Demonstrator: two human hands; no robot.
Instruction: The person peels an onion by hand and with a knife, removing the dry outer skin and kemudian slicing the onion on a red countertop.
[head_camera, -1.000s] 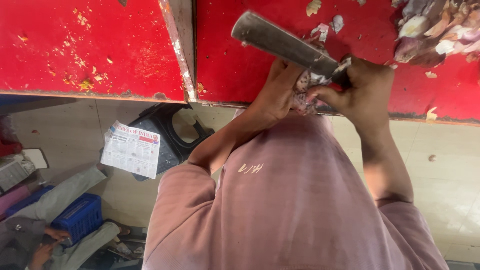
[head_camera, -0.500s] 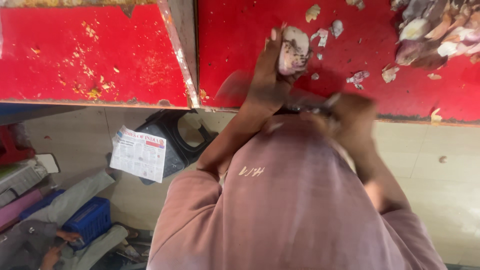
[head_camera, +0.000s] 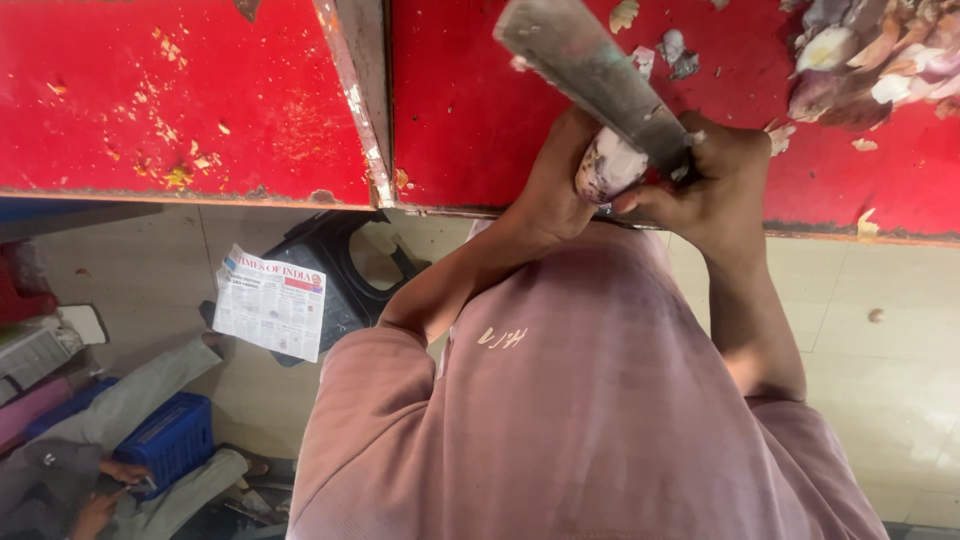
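Observation:
My left hand (head_camera: 555, 185) grips a pale, purple-streaked onion (head_camera: 608, 165) just above the front edge of the red table (head_camera: 470, 120). In my right hand (head_camera: 715, 185) is a large steel knife (head_camera: 590, 65). Its broad blade slants up and to the left, and it rests against the onion. Both hands are close together, touching around the onion. My mauve shirt fills the lower middle of the head view.
Onion skins and cut pieces (head_camera: 865, 60) are heaped at the table's far right; small scraps (head_camera: 672, 50) lie nearby. Another red tabletop (head_camera: 170, 100) adjoins on the left. Below are a black stool (head_camera: 345, 265) with a newspaper (head_camera: 270, 300), a blue crate (head_camera: 170, 440) and a seated person (head_camera: 110, 480).
Half a second ago my left hand held the onion out over the table and the knife was low; now the onion is back by my right hand with the blade on it.

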